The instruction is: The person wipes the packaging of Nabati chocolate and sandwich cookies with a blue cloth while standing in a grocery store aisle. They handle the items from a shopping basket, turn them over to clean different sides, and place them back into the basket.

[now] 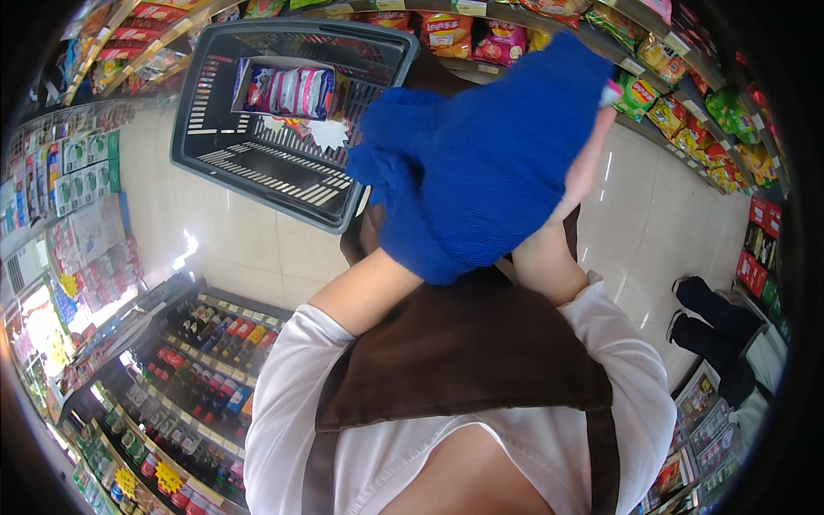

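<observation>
A blue cloth (489, 148) spreads between my two arms and covers my left hand, whose forearm runs in under its lower left edge. My right hand (582, 170) is at the cloth's right edge, partly behind it, with a small pink and white bit showing near the fingers. How its fingers lie against the cloth is hidden. To the left of the cloth is a dark grey plastic shopping basket (257, 209). In it lie an open box of wrapped packets (290, 90) and a white starburst-shaped card (329, 134).
Shelves of crisp bags (447, 32) curve along the top and right. Bottled drinks stand on a shelf unit (212, 367) at the lower left. Hanging goods (90, 174) line the left side. Another person's dark-trousered legs (714, 315) are at the right, beside a rack.
</observation>
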`<state>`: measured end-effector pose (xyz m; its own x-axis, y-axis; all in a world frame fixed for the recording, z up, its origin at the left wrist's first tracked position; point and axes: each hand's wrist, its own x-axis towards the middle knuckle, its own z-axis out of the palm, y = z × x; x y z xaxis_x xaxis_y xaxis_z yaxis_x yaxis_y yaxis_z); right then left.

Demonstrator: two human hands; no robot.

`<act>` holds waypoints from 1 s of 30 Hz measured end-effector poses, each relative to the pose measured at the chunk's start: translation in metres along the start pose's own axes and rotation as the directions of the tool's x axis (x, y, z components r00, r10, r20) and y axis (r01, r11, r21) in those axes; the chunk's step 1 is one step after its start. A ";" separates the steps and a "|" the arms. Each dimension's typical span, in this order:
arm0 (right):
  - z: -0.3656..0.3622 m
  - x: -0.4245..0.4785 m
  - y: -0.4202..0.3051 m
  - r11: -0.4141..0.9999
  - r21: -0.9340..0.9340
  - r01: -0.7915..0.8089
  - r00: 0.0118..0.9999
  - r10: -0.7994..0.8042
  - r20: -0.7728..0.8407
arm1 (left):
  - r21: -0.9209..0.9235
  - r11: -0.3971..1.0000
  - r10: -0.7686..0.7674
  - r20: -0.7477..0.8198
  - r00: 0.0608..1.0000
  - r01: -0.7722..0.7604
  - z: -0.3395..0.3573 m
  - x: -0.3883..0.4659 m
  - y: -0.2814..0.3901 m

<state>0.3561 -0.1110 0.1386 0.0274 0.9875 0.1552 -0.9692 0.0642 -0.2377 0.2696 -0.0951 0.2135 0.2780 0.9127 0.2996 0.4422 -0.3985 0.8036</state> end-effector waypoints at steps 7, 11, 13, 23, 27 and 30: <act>0.020 0.002 0.020 0.557 -0.830 0.010 0.999 0.033 0.034 | 0.031 0.996 -0.089 0.070 0.994 0.087 -0.021 0.012 -0.007; 0.016 0.004 0.013 0.447 -0.895 0.004 0.990 0.125 0.067 | 0.103 0.994 0.017 0.130 0.991 -0.031 -0.029 0.011 -0.028; 0.015 0.007 0.001 0.372 -0.927 -0.056 0.970 0.239 0.037 | 0.131 0.989 0.047 0.136 0.990 -0.065 -0.033 0.007 -0.037; 0.004 0.017 -0.028 0.727 -0.456 -0.513 0.777 0.619 0.113 | 0.223 0.964 0.119 0.119 0.986 -0.144 -0.036 -0.018 -0.048; 0.006 0.017 -0.037 0.619 -0.701 -0.354 0.880 0.473 -0.026 | 0.266 0.952 0.123 0.115 0.986 -0.150 -0.042 -0.025 -0.049; 0.002 0.013 -0.041 0.480 -0.877 0.023 0.950 0.263 0.168 | 0.293 0.945 0.125 0.083 0.989 -0.144 -0.042 -0.030 -0.051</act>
<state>0.3952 -0.1015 0.1523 -0.2695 0.9310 0.2461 -0.2496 0.1793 -0.9516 0.2031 -0.0984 0.1853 0.4009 0.8448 0.3543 0.6276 -0.5350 0.5656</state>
